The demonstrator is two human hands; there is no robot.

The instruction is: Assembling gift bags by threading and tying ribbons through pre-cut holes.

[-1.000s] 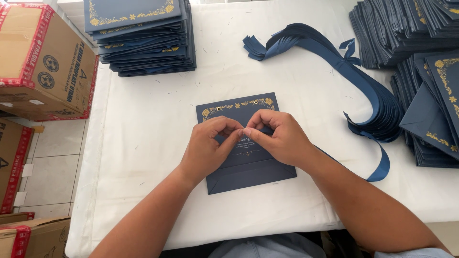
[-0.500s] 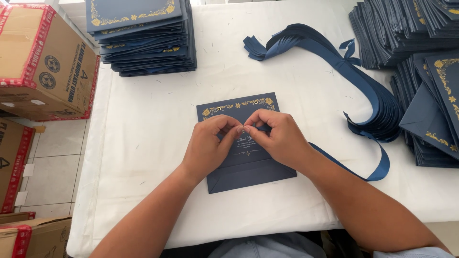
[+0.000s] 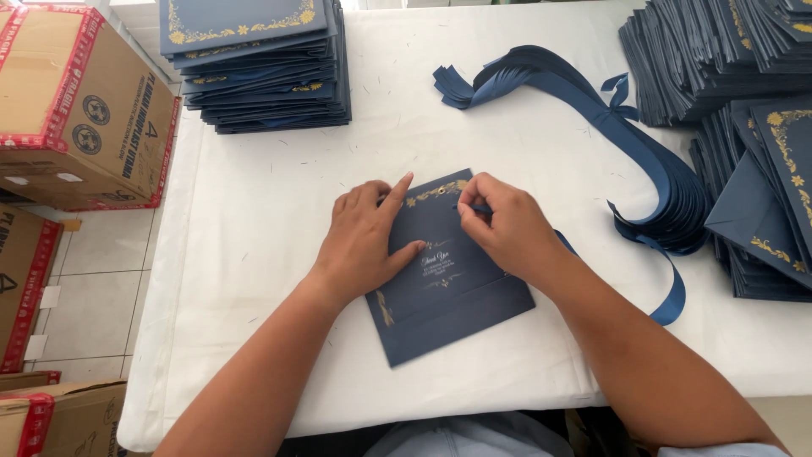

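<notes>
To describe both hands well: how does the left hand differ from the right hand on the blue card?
The left hand lies flat with spread fingers on the blue card; the right hand is curled, its fingers pinching a blue ribbon end at the card's top edge. Both rest on the same card.

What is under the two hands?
A dark blue card with gold trim lies flat under the left hand and right hand. The right hand pinches blue ribbon; its end is covered.
</notes>
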